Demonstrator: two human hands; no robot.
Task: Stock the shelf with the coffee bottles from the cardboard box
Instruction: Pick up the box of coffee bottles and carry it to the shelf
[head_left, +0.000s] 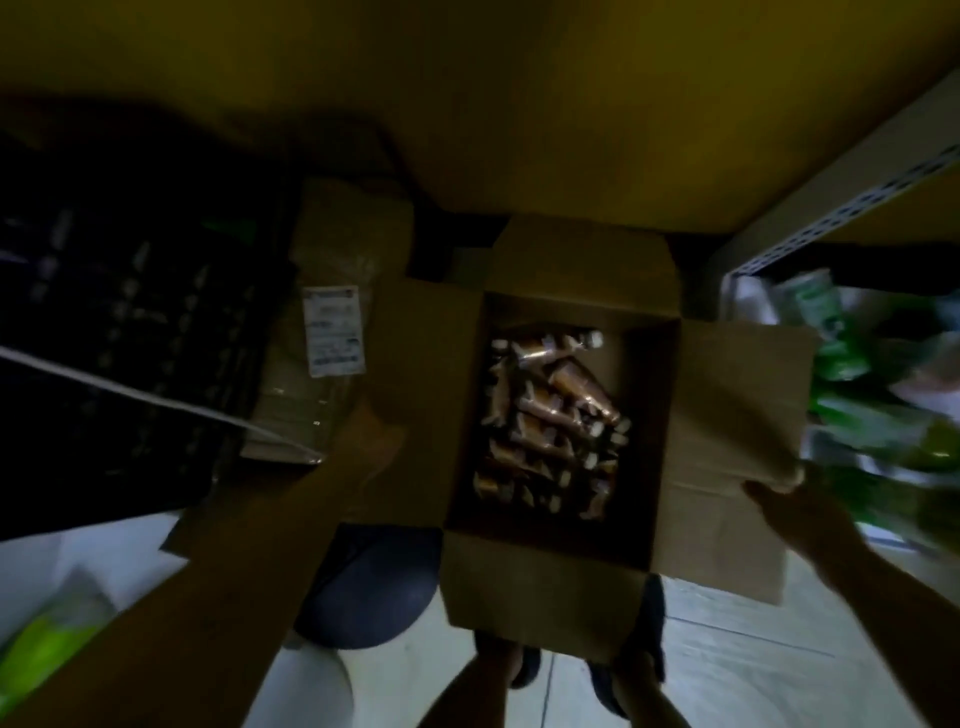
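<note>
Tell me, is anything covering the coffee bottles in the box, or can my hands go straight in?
Nothing visible covers them. The cardboard box has all its flaps folded out, and the coffee bottles lie exposed in a loose pile. The right hand holds the right flap's edge; the left hand rests by the left flap.

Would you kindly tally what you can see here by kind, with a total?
open cardboard box: 1
labelled package: 1
black crate: 1
hands: 2 (left hand, right hand)
Total: 5
coffee bottles: too jumbled and blurred to count
</note>
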